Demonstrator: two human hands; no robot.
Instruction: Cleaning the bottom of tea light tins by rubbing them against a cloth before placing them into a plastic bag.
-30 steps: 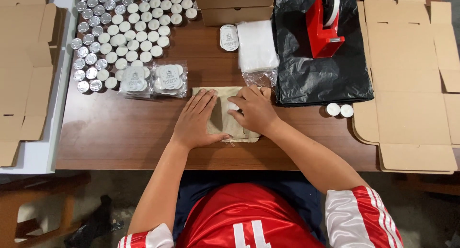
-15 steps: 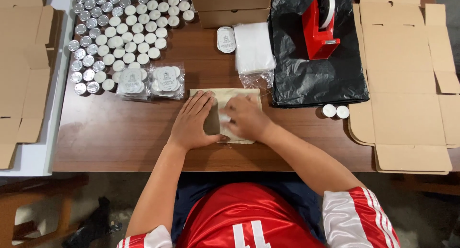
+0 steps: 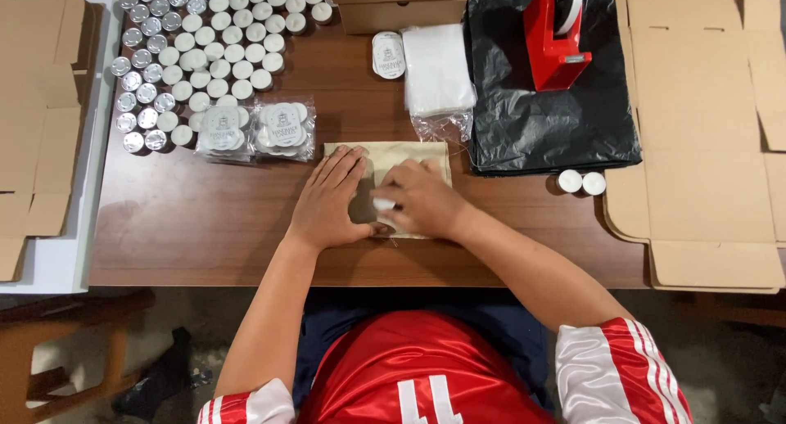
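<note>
Both hands rest on a beige cloth bag (image 3: 409, 155) lying flat at the middle of the wooden desk (image 3: 205, 227). The left hand (image 3: 332, 201) presses it down with fingers spread flat, holding nothing. The right hand (image 3: 422, 199) curls its fingers around a small white candle (image 3: 383, 204) on the bag.

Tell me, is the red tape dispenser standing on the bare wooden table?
No, the red tape dispenser stands on a black plastic bag spread over the table.

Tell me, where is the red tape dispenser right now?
The red tape dispenser stands at the far right of the table, on the black plastic sheet, beside the white bag stack.
</note>
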